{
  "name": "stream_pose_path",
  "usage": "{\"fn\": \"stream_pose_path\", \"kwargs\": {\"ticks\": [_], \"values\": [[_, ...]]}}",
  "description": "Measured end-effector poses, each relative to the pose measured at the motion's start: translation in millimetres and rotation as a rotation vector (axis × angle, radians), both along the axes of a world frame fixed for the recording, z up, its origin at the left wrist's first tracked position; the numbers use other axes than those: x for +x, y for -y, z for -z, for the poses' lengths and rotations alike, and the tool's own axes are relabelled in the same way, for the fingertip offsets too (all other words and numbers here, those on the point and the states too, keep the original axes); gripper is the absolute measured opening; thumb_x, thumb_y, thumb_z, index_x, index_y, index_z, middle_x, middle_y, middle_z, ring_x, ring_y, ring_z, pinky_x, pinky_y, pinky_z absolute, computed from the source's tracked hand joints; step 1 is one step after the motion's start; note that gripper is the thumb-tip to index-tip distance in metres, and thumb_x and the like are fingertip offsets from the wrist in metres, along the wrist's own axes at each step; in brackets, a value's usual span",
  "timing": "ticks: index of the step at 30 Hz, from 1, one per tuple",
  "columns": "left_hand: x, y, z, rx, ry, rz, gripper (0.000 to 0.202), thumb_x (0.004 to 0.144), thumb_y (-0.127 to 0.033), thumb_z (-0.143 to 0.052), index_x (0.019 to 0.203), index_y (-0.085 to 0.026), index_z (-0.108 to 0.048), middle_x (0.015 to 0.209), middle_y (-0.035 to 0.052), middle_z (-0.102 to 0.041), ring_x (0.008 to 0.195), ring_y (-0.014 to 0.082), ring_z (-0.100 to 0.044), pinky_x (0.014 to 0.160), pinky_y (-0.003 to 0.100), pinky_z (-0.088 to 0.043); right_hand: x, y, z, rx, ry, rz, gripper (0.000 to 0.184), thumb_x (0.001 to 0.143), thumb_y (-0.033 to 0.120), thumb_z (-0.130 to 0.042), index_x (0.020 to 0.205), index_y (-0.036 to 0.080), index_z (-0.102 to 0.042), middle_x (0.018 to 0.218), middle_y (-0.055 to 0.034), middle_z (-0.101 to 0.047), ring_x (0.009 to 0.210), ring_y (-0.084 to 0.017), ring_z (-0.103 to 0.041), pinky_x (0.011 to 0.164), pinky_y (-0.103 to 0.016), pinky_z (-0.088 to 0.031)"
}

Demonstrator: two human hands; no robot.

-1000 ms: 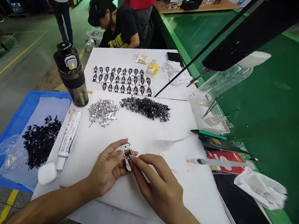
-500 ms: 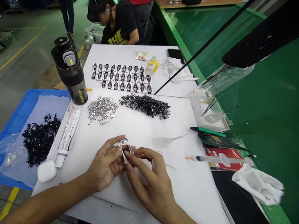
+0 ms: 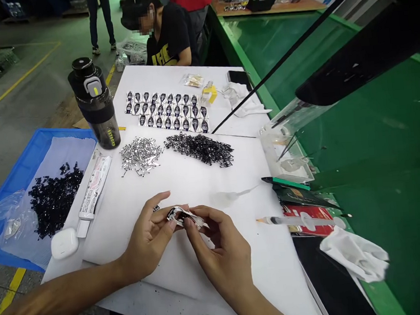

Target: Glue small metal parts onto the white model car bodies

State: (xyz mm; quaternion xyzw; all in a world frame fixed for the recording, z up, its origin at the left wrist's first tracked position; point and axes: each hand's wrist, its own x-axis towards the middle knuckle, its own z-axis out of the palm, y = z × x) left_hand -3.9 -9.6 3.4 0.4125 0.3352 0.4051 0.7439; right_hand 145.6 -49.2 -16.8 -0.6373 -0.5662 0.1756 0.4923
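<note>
My left hand [image 3: 149, 239] and my right hand [image 3: 220, 252] meet over the white sheet [image 3: 198, 188] and both pinch a small shiny metal part [image 3: 184, 216] between thumb and fingertips. The part lies nearly flat between the hands, with a dark piece at its left end. Further back on the sheet lie a heap of silver clips [image 3: 139, 155] and a heap of black clips [image 3: 200, 149].
A black bottle [image 3: 95, 108], a glue tube [image 3: 93, 187] and a white earbud case [image 3: 64, 243] sit at the left, beside a blue tray [image 3: 20, 169] with black parts. Rows of finished pieces [image 3: 167, 114] lie behind. A syringe [image 3: 300, 220] and a white cloth [image 3: 354, 255] lie at the right. A seated person works beyond the table.
The metal part has been turned from upright to nearly flat between my fingers. Both hands have shifted slightly toward me.
</note>
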Motion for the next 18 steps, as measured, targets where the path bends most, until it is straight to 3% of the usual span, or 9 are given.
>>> {"fn": "stream_pose_path", "kwargs": {"ticks": [4, 8, 11, 18], "values": [[0.2, -1.1, 2.1, 0.027, 0.024, -0.008, 0.039, 0.100, -0.025, -0.060, 0.137, -0.022, -0.050, 0.136, 0.0132, -0.067, 0.131, 0.0252, -0.060, 0.110, 0.043, -0.049, 3.4, -1.0, -2.7, -0.027, 0.025, -0.049, 0.018, 0.093, 0.034, -0.067, 0.109, 0.024, -0.064, 0.105, -0.0042, -0.072, 0.089, -0.015, -0.071, 0.072, -0.025, -0.063], [0.5, -2.4, 2.6, 0.072, 0.008, 0.012, 0.026, 0.097, -0.026, -0.063, 0.122, -0.016, -0.064, 0.134, 0.0150, -0.067, 0.133, 0.0271, -0.058, 0.115, 0.044, -0.045, 1.2, 0.2, -7.8, -0.171, -0.020, 0.016, 0.018, 0.094, 0.039, -0.062, 0.099, 0.022, -0.059, 0.109, -0.0062, -0.072, 0.075, -0.014, -0.071, 0.059, -0.022, -0.059], [-0.5, -1.7, 2.1, 0.076, 0.026, 0.054, 0.030, 0.095, -0.029, -0.067, 0.121, -0.016, -0.065, 0.137, 0.0160, -0.065, 0.136, 0.0277, -0.056, 0.117, 0.045, -0.042, -0.4, 3.5, -8.7, -0.220, -0.009, 0.096, 0.026, 0.095, 0.046, -0.058, 0.106, 0.022, -0.054, 0.111, -0.0089, -0.073, 0.074, -0.017, -0.072, 0.055, -0.025, -0.057], [-4.4, -1.2, 1.1, 0.059, -0.002, 0.022, 0.027, 0.091, -0.035, -0.071, 0.108, -0.015, -0.069, 0.133, 0.0187, -0.067, 0.129, 0.0292, -0.063, 0.113, 0.046, -0.046, 6.1, 6.3, -4.7, -0.120, 0.369, 0.136, 0.042, 0.097, 0.051, -0.050, 0.126, 0.023, -0.059, 0.109, -0.0087, -0.074, 0.078, -0.021, -0.073, 0.062, -0.031, -0.058]]}}
